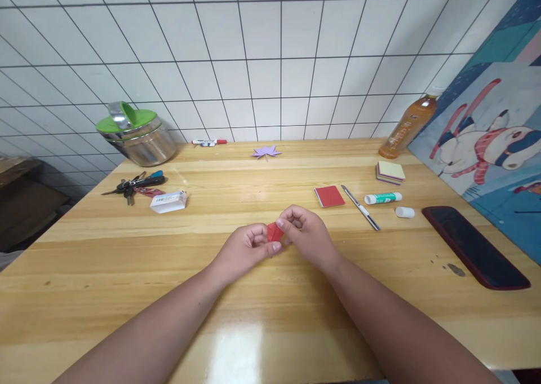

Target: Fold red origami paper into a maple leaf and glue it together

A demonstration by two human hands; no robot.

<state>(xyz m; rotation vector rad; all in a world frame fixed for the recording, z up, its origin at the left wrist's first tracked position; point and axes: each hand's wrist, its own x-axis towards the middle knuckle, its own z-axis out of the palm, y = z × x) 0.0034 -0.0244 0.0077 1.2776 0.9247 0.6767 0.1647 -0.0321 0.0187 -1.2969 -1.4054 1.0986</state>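
Observation:
Between my two hands is a small folded piece of red paper [274, 232], creased on its face and held just above the wooden table. My left hand [249, 247] grips its left and lower side, thumb stretched along the bottom edge. At the upper right edge, my right hand [307, 234] pinches the paper between thumb and fingers. Fingers partly hide the paper's outline. Beyond my right hand lies a stack of red square paper [329, 197], with a utility knife [360, 207] beside it. A purple paper maple leaf [266, 151] rests at the back, by the tiled wall.
At right are a glue stick [382, 198], its white cap [404, 212], a sticky-note stack [390, 171], a bottle [409, 126] and a phone [475, 247]. Leftward are a small white box [168, 202], keys [135, 186], a green-lidded metal pot [139, 136] and markers [209, 142].

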